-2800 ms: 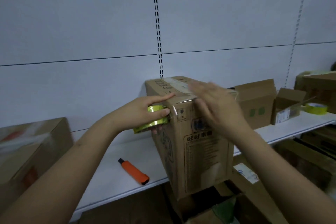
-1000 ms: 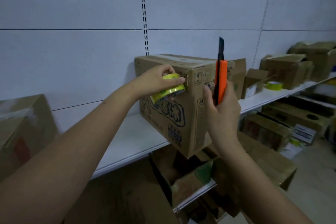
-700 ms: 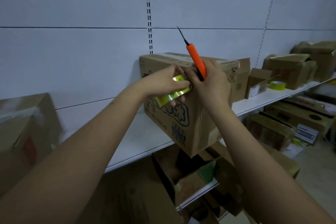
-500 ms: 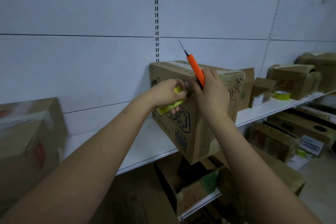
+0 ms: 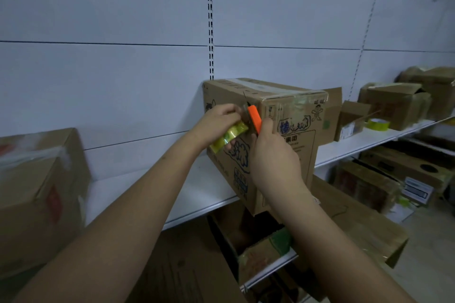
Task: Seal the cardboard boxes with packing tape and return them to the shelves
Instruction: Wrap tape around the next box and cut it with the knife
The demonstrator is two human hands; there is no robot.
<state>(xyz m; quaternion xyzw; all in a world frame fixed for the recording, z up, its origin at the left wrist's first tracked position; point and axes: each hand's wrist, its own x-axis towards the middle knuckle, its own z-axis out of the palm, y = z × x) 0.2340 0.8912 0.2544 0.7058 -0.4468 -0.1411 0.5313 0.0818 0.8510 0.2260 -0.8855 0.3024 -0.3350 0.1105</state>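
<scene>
Lowered knife (image 5: 254,118) meets tape roll (image 5: 227,137) between hands.

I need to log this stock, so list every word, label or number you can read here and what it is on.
Nothing can be read for certain.
Front box: blue and black Chinese print with cartoon figures, too blurred to quote.
Box at left: red mark, smeared.
White label on the small open box: too small.
Label on a lower box: too small.
</scene>
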